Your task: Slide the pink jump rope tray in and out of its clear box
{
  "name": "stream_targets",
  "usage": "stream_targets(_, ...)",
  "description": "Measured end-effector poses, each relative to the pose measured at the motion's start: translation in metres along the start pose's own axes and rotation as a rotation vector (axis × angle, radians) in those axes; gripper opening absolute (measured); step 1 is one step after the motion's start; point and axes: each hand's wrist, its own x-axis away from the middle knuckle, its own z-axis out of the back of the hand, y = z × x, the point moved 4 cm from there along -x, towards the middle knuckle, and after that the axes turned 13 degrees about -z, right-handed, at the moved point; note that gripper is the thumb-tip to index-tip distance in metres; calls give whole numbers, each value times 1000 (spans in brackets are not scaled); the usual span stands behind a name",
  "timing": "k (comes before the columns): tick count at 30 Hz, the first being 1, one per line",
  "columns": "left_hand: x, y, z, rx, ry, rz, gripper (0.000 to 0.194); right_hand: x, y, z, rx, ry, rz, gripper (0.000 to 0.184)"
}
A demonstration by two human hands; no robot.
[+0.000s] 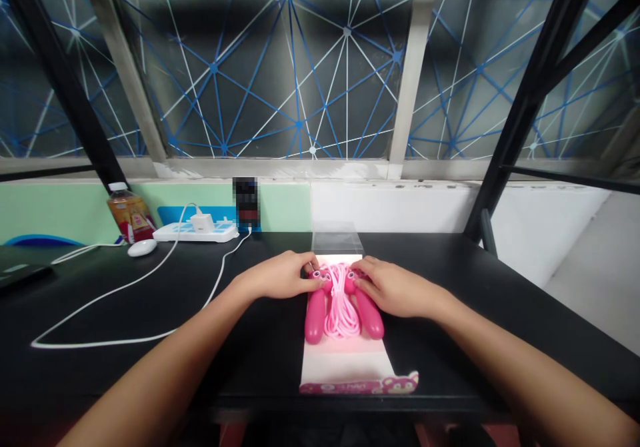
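A pink jump rope lies on a white card insert, its cord bundled between two darker pink handles. My left hand pinches the upper end of the left handle, by a small face-like decoration. On the other side, my right hand has its thumb and fingers around the top of the right handle. The card's front edge is folded up, with a printed bear at its right corner. Just behind the card sits a clear plastic box.
The black desk meets a windowed wall. A white charging cable loops across the left side. Behind it stand a power strip, a drink bottle, a white mouse and a pixelated dark device. Black posts rise at both sides.
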Motion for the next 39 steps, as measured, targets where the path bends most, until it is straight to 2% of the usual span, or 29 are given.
stream_targets(6, 1, 1, 1, -1, -15, 6, 36, 0, -3, 2, 92, 79, -20, 48)
stream_targets(10, 1, -2, 4, -25, 12, 18, 38, -2, -22, 4, 366, 235, -87, 32)
stream_targets(12, 0, -5, 5, -40, 34, 14, 39, -1, -36, 3, 452, 275, -44, 25)
stream_targets(14, 0, -9, 6, -63, 53, 12, 38, 2, -50, -1, 472, 252, 81, 28)
stream_targets(17, -1, -13, 6, -113, 79, 18, 35, 10, -63, -8, 452, 175, 263, 46)
stream_targets(20, -2, -13, 6, -149, 104, 26, 36, 15, -65, -16, 457, 115, 347, 56)
stream_targets(23, -3, -13, 5, -156, 113, 38, 35, 15, -64, -21, 480, 120, 349, 60)
stream_targets(28, -5, -9, 4, -99, 102, -14, 36, 12, -67, -25, 508, 106, 365, 49)
stream_targets(31, -9, -10, 8, -153, 219, -45, 31, 13, -69, -25, 511, 124, 347, 45)
stream_targets(34, -12, -23, 11, -233, 340, -30, 31, 14, -70, -23, 497, 138, 343, 43)
stream_targets(36, -15, -36, 9, -217, 323, -32, 39, 15, -71, -22, 482, 124, 345, 44)
stream_targets(39, -17, -52, 3, -125, 254, -33, 38, 12, -68, -19, 463, 111, 315, 46)
